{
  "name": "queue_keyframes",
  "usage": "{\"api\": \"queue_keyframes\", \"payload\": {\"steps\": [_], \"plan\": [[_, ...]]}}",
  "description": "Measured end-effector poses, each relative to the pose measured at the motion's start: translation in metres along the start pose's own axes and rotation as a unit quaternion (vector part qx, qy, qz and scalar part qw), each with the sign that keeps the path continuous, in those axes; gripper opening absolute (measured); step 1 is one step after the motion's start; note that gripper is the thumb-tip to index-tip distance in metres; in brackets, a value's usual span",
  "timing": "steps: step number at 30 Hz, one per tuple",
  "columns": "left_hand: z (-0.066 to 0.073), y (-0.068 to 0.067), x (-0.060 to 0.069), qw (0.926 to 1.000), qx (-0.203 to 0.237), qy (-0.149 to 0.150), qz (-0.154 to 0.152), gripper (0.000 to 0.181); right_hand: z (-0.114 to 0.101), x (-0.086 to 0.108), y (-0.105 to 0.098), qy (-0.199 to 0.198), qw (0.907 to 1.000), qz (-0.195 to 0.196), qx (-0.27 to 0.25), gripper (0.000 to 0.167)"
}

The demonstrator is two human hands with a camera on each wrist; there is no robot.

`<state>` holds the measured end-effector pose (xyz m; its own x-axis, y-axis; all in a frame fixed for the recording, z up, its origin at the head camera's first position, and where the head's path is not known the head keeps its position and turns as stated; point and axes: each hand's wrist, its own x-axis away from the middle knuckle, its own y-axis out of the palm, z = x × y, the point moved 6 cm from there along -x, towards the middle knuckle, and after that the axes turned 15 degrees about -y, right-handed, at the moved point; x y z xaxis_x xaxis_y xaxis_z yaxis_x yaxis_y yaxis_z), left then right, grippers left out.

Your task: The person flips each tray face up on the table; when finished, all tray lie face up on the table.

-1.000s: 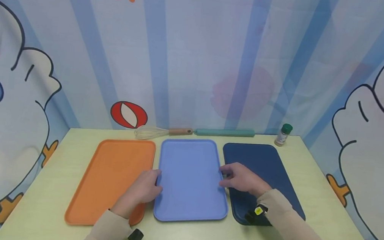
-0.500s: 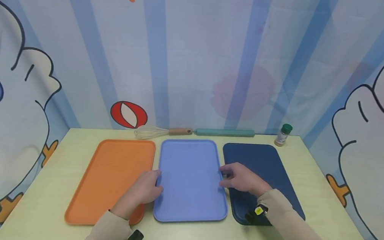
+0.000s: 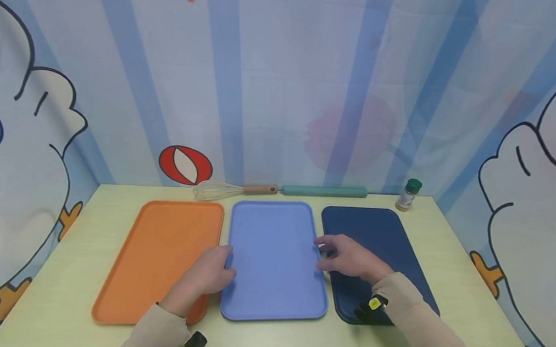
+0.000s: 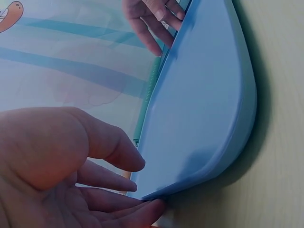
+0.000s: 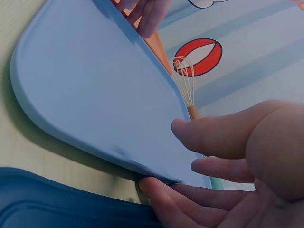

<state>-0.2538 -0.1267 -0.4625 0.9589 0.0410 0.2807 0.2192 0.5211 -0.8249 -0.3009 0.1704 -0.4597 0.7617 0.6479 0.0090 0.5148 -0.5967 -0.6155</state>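
A light blue tray point(image 3: 277, 261) lies flat between my hands in the middle of the table. At its left edge, the left hand point(image 3: 207, 271) touches the rim with loosely bent fingers; in the left wrist view its thumb point(image 4: 114, 142) stays above the tray, apart from it. On the opposite side, my right hand point(image 3: 350, 257) has its fingertips against the right rim. The right wrist view shows that thumb point(image 5: 213, 133) raised over the tray, not pinching it. Neither hand curls around the rim. Part of each long tray edge is hidden by fingers.
An orange tray point(image 3: 167, 252) lies under the left forearm, a dark navy tray point(image 3: 377, 232) under the right. Along the back are a whisk point(image 3: 237, 190), a teal rod-like handle point(image 3: 323, 190) and a small green-capped jar point(image 3: 408, 195). A printed curtain point(image 3: 285, 86) stands behind.
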Motion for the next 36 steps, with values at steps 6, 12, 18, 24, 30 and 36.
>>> {"api": "queue_keyframes", "payload": {"steps": [6, 12, 18, 24, 30, 36], "plan": [[0.002, -0.003, 0.003, 0.9997, 0.022, -0.004, 0.013, 0.058, 0.007, 0.003, -0.007, 0.001, 0.9999, 0.003, -0.010, 0.064], [0.010, -0.005, 0.007, 0.9985, 0.040, 0.024, 0.028, 0.056, 0.012, 0.007, -0.016, -0.007, 0.9999, 0.007, -0.013, 0.061], [0.019, 0.002, 0.008, 0.9959, 0.069, 0.051, 0.029, 0.058, 0.018, 0.013, -0.024, -0.016, 0.9998, 0.013, -0.007, 0.058], [0.033, 0.010, 0.011, 0.9903, 0.110, 0.083, 0.012, 0.060, 0.026, 0.020, -0.034, 0.001, 0.9996, 0.029, 0.000, 0.056], [0.048, 0.019, 0.015, 0.9794, 0.169, 0.110, -0.015, 0.057, 0.033, 0.026, -0.045, 0.005, 0.9990, 0.041, 0.017, 0.056], [0.061, 0.031, 0.019, 0.9714, 0.192, 0.137, -0.026, 0.056, 0.038, 0.032, -0.057, 0.019, 0.9985, 0.050, 0.015, 0.058]]}}
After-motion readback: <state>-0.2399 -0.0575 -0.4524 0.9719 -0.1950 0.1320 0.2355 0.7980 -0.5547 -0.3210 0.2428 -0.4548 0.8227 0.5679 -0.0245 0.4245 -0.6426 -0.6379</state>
